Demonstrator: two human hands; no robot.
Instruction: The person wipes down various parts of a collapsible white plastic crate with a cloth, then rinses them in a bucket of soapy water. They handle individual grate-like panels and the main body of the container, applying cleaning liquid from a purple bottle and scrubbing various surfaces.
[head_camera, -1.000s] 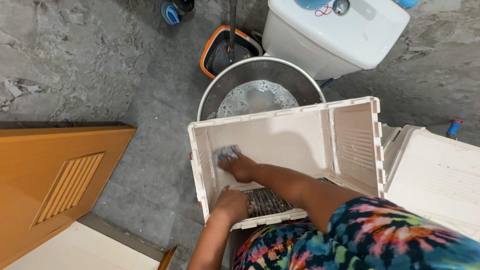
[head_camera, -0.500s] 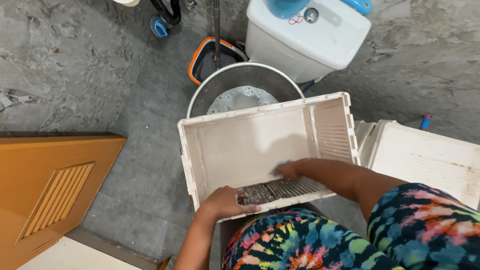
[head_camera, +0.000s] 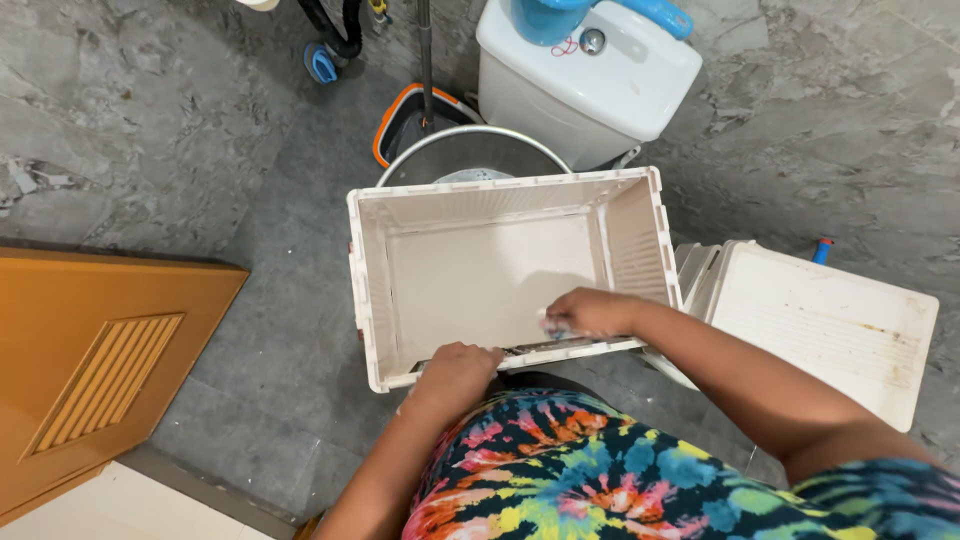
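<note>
A white plastic crate-like box (head_camera: 480, 270) rests open side up over a metal tub (head_camera: 470, 155). My left hand (head_camera: 455, 370) grips the box's near rim and steadies it. My right hand (head_camera: 590, 310) presses a small blue scrub pad (head_camera: 553, 328) against the inside of the near wall, by the slatted vent. The pad is mostly hidden under my fingers. My lap in tie-dye cloth (head_camera: 600, 470) fills the bottom of the view.
A white toilet tank (head_camera: 585, 70) stands behind the tub, with a blue item on top. An orange-rimmed mop bucket (head_camera: 415, 110) sits to its left. A second white plastic panel (head_camera: 830, 320) lies at right. An orange louvred door (head_camera: 100, 360) is at left.
My right hand slid the pad from the box's left wall to the near wall at right. The box tipped back so its opening faces up, hiding most of the soapy water.
</note>
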